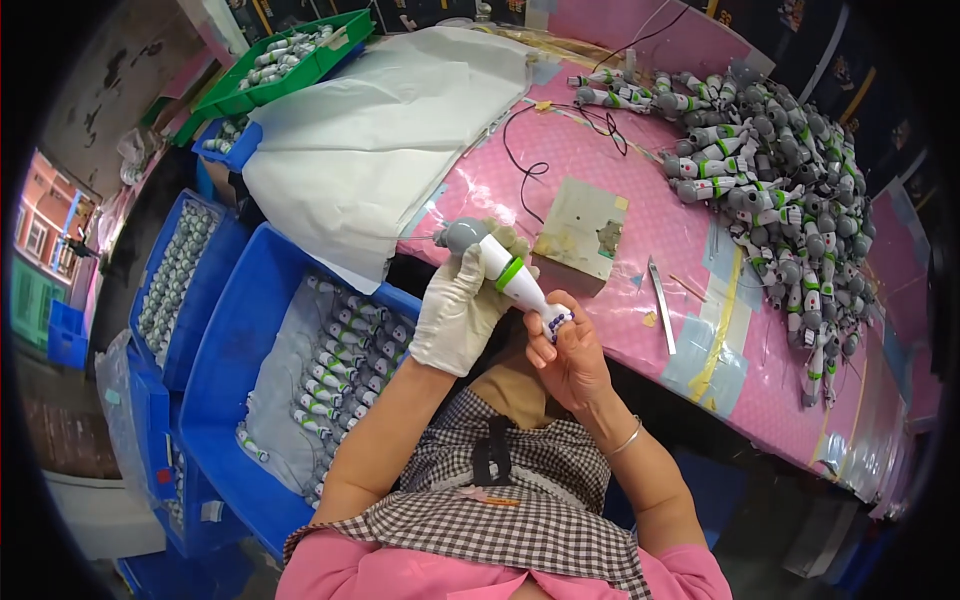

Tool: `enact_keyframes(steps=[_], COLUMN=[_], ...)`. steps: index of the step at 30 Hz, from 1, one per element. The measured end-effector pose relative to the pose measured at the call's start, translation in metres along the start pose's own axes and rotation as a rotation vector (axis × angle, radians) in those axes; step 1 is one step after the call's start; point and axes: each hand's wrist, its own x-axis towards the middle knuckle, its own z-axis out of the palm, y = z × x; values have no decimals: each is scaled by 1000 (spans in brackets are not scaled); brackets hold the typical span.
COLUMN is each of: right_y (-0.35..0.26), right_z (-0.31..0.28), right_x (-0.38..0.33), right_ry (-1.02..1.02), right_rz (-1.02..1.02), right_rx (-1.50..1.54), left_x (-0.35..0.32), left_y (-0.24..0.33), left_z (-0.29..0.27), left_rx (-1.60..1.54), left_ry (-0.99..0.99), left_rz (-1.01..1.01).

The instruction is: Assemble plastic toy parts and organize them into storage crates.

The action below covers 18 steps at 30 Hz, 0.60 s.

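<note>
My left hand (460, 310), in a white glove, is closed around the upper part of a white plastic piece (515, 283) with a rounded grey head and a bright green band. The piece is tilted, its grey head up and to the left. At its lower end, which carries small dark blue-purple dots, the bare fingers of my right hand (570, 350) pinch it. A beige block (580, 235) with a worn top stands on the table just beyond my hands. Metal tweezers (661, 305) lie to the right of the block.
A large heap of similar pieces (790, 190) covers the right of the pink-covered table (480, 185). Blue bins (225, 370) with rows of pieces stand at left. White sheeting (370, 130) drapes the far left, beside a green tray (325, 58). A black cable (520, 160) trails across the table.
</note>
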Motion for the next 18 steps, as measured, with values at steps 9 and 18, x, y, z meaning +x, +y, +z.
enact_keyframes(steps=[9, 18], right_y=[-23, -22], right_z=[2, 26], right_x=[-3, -2], right_ry=[-100, -178], right_rz=[-237, -275], right_rx=[-1033, -1287], left_x=[-3, -5], left_y=[-8, -9], left_z=[-3, -17], left_rx=[-136, -429], left_ry=[67, 70], left_rz=[-152, -211])
